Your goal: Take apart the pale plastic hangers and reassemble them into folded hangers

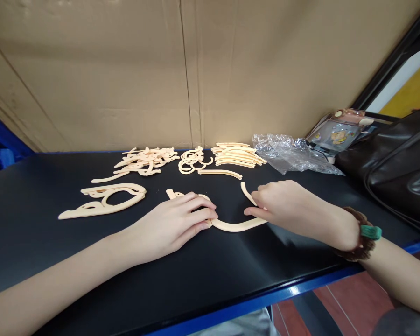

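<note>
Near side of the black table: left hand grips a cream hanger down on the surface, fingertips where a curved bar meets it. Right hand curls over the bar's other end; contact hidden, can't tell if that grip is clenched. A short bar pokes out there, maybe separate. Risk: twisting the bar unevenly could crack the joint; light left pressure could let the hanger skid. Folded hanger off left. Behind: mixed parts, hooks, stacked bars, clear bag.
</note>
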`<action>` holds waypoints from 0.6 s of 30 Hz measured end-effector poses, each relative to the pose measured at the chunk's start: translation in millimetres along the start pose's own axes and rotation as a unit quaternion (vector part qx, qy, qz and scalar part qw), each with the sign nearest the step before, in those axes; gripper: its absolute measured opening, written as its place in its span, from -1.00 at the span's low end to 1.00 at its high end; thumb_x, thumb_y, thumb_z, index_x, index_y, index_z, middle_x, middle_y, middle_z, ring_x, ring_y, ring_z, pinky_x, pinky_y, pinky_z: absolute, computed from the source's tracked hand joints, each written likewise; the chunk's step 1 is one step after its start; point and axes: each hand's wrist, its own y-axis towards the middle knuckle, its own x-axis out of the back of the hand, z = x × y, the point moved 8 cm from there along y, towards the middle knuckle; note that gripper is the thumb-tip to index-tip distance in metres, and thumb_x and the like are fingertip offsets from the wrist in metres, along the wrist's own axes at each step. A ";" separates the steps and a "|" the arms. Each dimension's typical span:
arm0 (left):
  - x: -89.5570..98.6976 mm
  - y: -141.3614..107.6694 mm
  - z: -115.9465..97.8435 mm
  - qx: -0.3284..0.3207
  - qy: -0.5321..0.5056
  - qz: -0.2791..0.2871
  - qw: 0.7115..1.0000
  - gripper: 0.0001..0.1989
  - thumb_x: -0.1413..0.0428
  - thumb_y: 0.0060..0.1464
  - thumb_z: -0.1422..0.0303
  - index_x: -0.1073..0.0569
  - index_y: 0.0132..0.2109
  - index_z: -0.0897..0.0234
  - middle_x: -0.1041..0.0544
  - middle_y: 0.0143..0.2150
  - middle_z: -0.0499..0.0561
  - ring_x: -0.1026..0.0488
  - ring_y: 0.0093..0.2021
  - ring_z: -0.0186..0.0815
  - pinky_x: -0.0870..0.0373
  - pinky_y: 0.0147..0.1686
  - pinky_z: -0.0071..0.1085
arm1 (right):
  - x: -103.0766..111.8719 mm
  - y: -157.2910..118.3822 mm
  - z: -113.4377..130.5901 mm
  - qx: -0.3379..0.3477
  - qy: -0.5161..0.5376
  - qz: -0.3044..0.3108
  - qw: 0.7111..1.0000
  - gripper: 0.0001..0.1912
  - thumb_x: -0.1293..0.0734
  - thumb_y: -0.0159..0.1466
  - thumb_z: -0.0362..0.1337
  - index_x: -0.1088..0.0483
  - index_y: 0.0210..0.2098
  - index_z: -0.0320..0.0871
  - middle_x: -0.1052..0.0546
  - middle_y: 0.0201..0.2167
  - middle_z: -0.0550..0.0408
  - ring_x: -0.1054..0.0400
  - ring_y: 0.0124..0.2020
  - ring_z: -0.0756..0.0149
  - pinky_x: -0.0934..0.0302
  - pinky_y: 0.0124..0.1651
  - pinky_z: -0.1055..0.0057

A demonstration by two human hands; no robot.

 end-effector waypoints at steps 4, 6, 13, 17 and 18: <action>1.8 -0.3 1.9 0.009 0.008 -0.014 1.000 -0.76 0.08 0.34 0.34 -0.44 0.02 0.17 -0.46 0.05 0.01 -0.38 0.05 -0.28 -0.34 0.00 -0.37 | 5.7 0.6 11.5 0.056 0.030 -0.034 0.997 -0.78 -0.22 0.38 -0.27 -0.28 -0.42 -0.14 -0.41 -0.50 0.12 -0.32 -0.49 0.27 0.07 -0.45 0.36; 4.2 -1.2 4.5 0.021 0.021 -0.030 0.999 -0.76 0.07 0.33 0.33 -0.46 0.00 0.15 -0.45 0.07 0.02 -0.33 0.11 -0.24 -0.34 0.01 -0.34 | 8.6 0.7 16.6 0.076 0.030 -0.044 0.996 -0.78 -0.18 0.39 -0.32 -0.27 -0.41 -0.14 -0.39 -0.48 0.12 -0.29 -0.48 0.27 0.04 -0.43 0.34; 5.1 -2.7 12.2 0.037 0.019 -0.043 0.998 -0.78 0.05 0.32 0.31 -0.47 -0.05 0.17 -0.42 0.10 0.02 -0.33 0.11 -0.24 -0.32 0.04 -0.33 | 9.9 9.7 27.1 0.104 0.089 -0.035 0.990 -0.75 -0.10 0.43 -0.29 -0.35 -0.27 -0.20 -0.45 -0.36 0.04 -0.34 -0.37 0.25 -0.17 -0.26 0.31; 0.7 -2.2 13.2 0.034 0.008 -0.028 0.999 -0.78 0.07 0.33 0.32 -0.46 -0.03 0.18 -0.44 0.08 0.00 -0.37 0.05 -0.28 -0.32 0.02 -0.37 | 6.0 20.7 27.6 0.125 0.141 -0.089 0.978 -0.65 -0.07 0.45 -0.20 -0.40 -0.05 -0.26 -0.48 -0.05 -0.12 -0.37 -0.03 0.15 -0.22 0.04 0.22; 0.4 -2.3 12.7 0.031 0.006 -0.027 0.999 -0.78 0.07 0.33 0.32 -0.46 -0.03 0.18 -0.44 0.08 -0.01 -0.37 0.04 -0.29 -0.32 0.02 -0.37 | 2.6 23.6 24.9 0.123 0.151 -0.099 0.976 -0.61 -0.08 0.45 -0.15 -0.40 0.01 -0.27 -0.43 0.06 -0.17 -0.32 0.08 0.11 -0.19 0.11 0.18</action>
